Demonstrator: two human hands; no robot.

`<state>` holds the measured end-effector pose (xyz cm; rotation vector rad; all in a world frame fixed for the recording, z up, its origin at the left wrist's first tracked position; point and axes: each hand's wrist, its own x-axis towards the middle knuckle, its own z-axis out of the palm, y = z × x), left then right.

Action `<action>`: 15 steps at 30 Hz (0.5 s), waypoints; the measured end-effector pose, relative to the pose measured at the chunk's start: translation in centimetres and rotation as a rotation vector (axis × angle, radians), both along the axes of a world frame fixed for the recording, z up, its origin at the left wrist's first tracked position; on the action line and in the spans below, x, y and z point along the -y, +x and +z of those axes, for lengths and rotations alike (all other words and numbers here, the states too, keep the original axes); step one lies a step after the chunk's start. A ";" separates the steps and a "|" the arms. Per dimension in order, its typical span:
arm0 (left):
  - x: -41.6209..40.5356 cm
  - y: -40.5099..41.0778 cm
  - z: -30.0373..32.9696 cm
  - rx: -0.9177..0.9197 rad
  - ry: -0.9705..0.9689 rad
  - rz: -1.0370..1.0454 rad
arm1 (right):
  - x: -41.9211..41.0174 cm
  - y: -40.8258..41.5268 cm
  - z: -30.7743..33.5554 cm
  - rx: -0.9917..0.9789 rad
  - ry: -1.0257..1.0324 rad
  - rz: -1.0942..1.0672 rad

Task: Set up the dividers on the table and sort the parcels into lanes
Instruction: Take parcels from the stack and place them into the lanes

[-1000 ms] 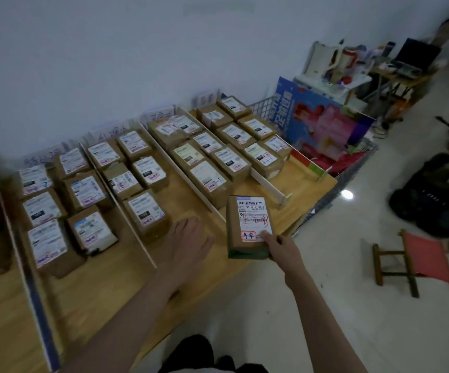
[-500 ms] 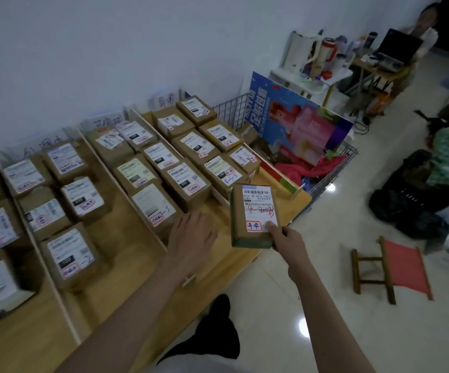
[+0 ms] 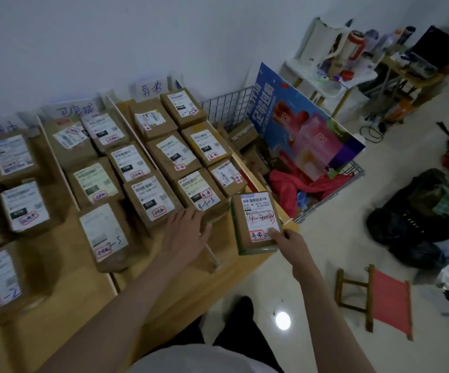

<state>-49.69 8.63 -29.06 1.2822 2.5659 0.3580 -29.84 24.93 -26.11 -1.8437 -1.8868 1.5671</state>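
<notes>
Several brown parcels with white labels lie in lanes on the wooden table [image 3: 191,286], split by thin white dividers [image 3: 145,152]. My right hand [image 3: 288,244] pinches a parcel [image 3: 255,222] by its near corner and holds it over the table's right end, beside the rightmost lane. My left hand [image 3: 188,232] lies flat with straight fingers on the table over the near end of a divider, touching the nearest parcel [image 3: 199,195] of the rightmost lane. Handwritten lane signs [image 3: 150,88] stand against the wall.
A wire basket [image 3: 325,195] with a blue poster board, red cloth and more boxes stands right of the table. A small red folding stool [image 3: 374,300] sits on the tiled floor. Dark bags [image 3: 417,211] lie at the far right, cluttered side tables at the back.
The view swung left to right along the table. My right hand carried the parcel toward the rightmost lane. My left hand slid right along the table, up to the rightmost lane's front parcel.
</notes>
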 end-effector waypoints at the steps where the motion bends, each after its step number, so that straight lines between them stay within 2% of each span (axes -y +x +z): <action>1: -0.7 0.2 -0.1 0.000 -0.013 0.008 | -1.1 -0.1 -0.3 0.010 -0.004 0.031; 10: -6.5 2.4 -1.6 0.009 -0.091 0.203 | -11.3 -2.1 -4.1 0.189 -0.031 0.398; 15: -8.6 4.0 -2.0 -0.012 -0.119 0.315 | -14.4 -3.4 -5.1 0.181 -0.076 0.541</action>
